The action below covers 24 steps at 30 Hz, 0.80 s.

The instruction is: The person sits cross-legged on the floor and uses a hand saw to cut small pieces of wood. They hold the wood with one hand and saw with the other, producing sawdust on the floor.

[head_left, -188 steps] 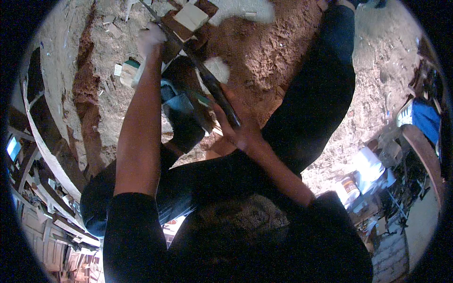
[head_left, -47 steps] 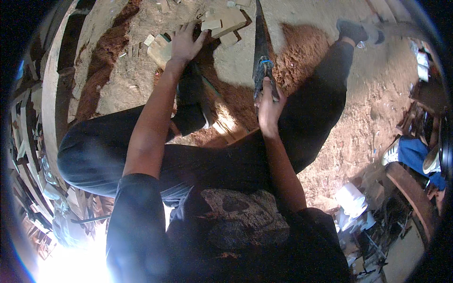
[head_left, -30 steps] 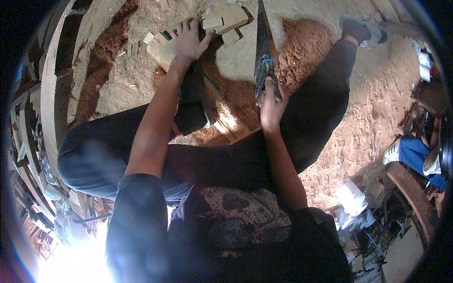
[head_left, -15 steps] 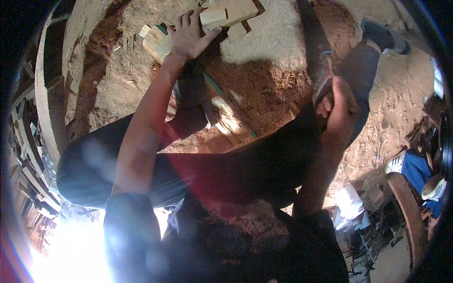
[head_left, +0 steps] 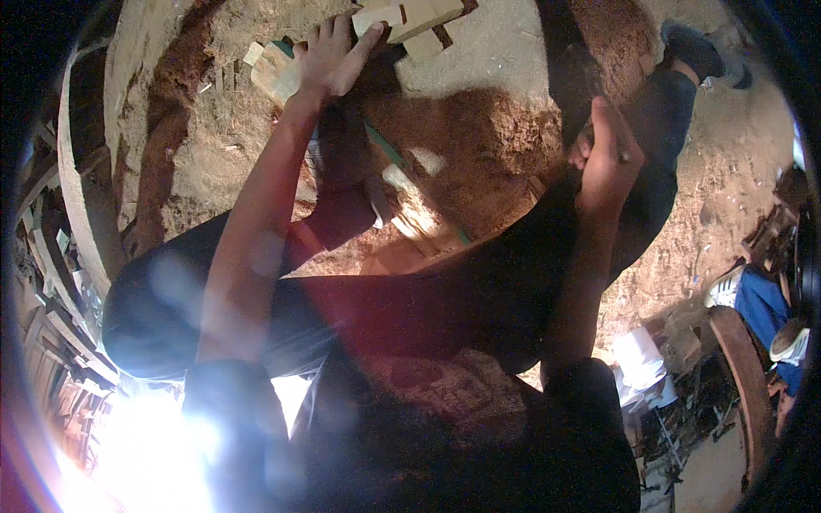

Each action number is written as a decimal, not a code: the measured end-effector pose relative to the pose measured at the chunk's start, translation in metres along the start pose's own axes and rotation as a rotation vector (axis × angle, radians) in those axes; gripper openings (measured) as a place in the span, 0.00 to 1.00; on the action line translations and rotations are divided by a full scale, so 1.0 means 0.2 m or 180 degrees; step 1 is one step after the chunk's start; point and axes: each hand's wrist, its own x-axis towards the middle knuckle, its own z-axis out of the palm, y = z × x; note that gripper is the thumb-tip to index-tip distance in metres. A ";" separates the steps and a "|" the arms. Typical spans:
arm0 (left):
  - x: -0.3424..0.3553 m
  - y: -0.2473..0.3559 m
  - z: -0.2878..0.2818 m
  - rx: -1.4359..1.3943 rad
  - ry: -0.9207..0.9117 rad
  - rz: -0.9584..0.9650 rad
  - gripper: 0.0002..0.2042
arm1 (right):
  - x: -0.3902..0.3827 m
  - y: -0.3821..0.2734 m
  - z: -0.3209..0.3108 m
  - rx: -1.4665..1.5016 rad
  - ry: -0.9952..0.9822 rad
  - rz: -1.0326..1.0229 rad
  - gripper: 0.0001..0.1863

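Note:
At the upper left, my left hand [head_left: 332, 61] reaches out with its fingers spread. Its thumb lies against a pale wooden block [head_left: 425, 14] at the top edge, and under its wrist side is the end of a wooden board [head_left: 278, 75]. My right hand [head_left: 609, 156] is closed in front of my right shin, its thumb on top. Whatever it grips is lost in the dark shadow there, so I cannot make it out. Between my legs runs a long piece with a green edge [head_left: 386, 145], partly sunlit.
Sandy ground lies all around, with wood chips. Stacked wood scraps [head_left: 64, 342] fill the left rim. On the right are a white container [head_left: 639, 359], a curved plank [head_left: 742, 385] and another person's blue trouser leg [head_left: 759, 306] with pale shoes. Strong glare whitens the lower left.
My right hand has turned, and the thin, light-coloured thing seen above it before no longer shows clearly. The left hand stays spread by the block. The whole view has shifted slightly.

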 end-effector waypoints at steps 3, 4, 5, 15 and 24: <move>0.03 0.08 -0.03 -0.0662 -0.0143 -0.0241 0.42 | -0.05 0.00 0.00 -0.0087 -0.0068 -0.0186 0.14; 0.05 0.12 -0.07 -0.0979 -0.0218 -0.0452 0.42 | -0.07 0.00 0.03 -0.0020 -0.0071 -0.0414 0.14; 0.05 0.12 -0.08 -0.0861 -0.0258 -0.0476 0.40 | -0.09 0.03 0.06 0.0092 0.0023 -0.0480 0.13; -0.05 0.19 -0.14 -0.1780 0.0999 0.0030 0.27 | -0.46 -0.14 0.34 0.0176 -0.0841 -0.0244 0.16; -0.08 0.25 -0.15 -0.1686 0.0748 -0.0056 0.22 | -0.50 0.17 0.48 0.0610 -0.0917 -0.0632 0.17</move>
